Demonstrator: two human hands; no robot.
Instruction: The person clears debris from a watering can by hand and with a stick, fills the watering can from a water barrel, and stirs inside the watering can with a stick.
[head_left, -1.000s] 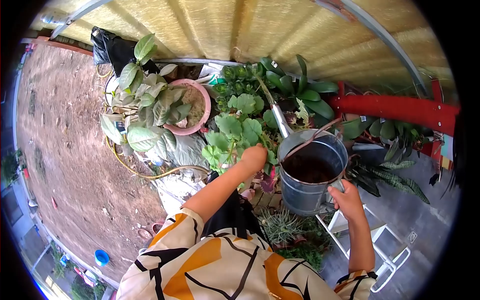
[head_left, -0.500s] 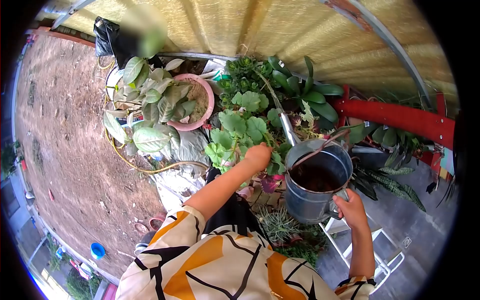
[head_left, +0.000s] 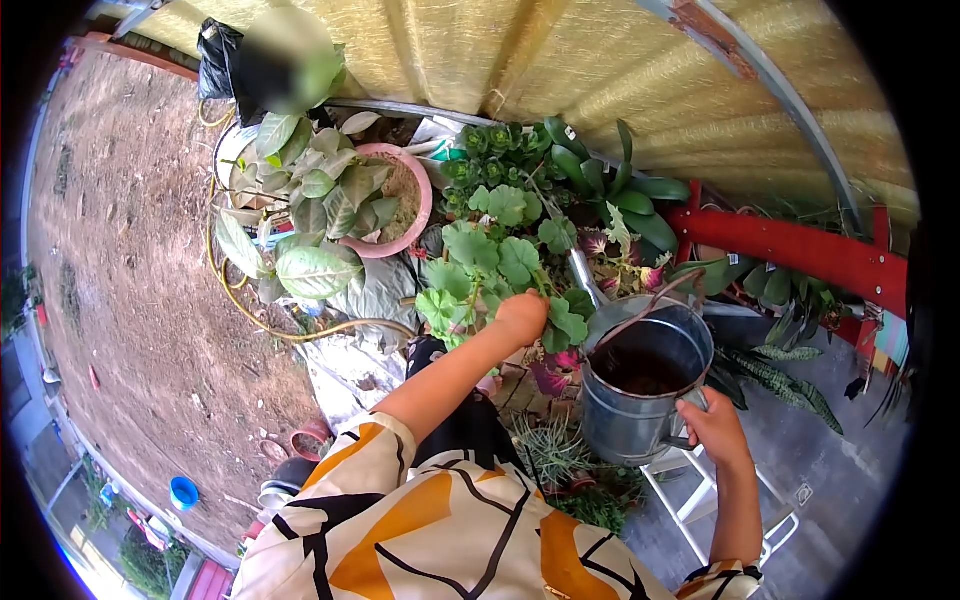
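right hand (head_left: 715, 428): from my feed it's wrapped around the back handle of the metal watering can (head_left: 640, 392) and carries it, can sitting just left of the fist, more or less upright, only a slight lean toward the plants.

watering can: open top shows dark water well up inside, so I'd say it's still pretty full. Its long spout (head_left: 580, 268) runs up and away from the hand into the foliage.

left hand (head_left: 522, 315): curled narrow in among the round-leaf plant (head_left: 500, 262), looks like it's pinching or parting stems, but the leaves hide the fingertips so I can't tell if it actually holds anything.

progress: my guess is the watering is at an early point. I can't see any stream from the spout, and the can isn't tipped enough to pour. Most of the pots look yet to be done.

around the hands: pink pot (head_left: 405, 200) with big pale leaves up and left of the left hand, spiky little plant (head_left: 548, 455) below it, white stand (head_left: 700, 495) right under the right hand, red rail (head_left: 790, 245) above.
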